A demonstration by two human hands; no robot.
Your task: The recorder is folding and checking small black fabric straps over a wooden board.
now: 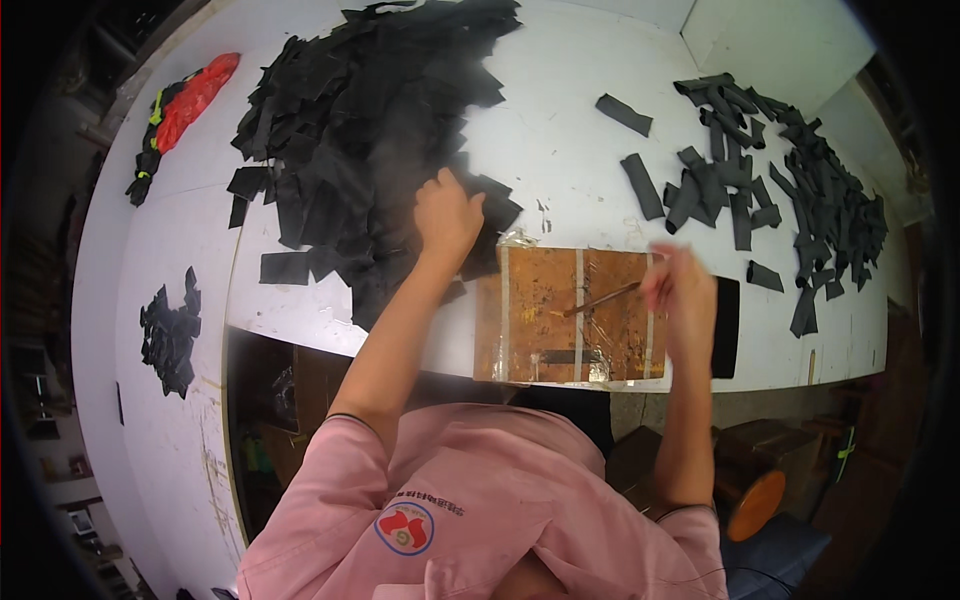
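Observation:
My left hand [448, 215] rests at the near right part of a big pile of black fabric pieces [340, 120]. Its fingers are curled down against the pile, and whatever they pinch is hidden. In my right hand [682, 300], slightly blurred, is a thin brown stick [612, 297]. The stick slants left and down over a brown board [530, 290] crossed by pale tape strips. A narrow dark strip [568, 357] shows near the board's front edge. Beside the right wrist, a flat black piece [726, 328] lies at the board's right.
Rolled black pieces [700, 185] lie scattered at the right, with a denser heap [835, 190] farther right. A small dark heap [172, 338] and a red plastic bag [200, 100] sit on the left white surface. A round orange stool seat [756, 506] stands below the table [560, 130].

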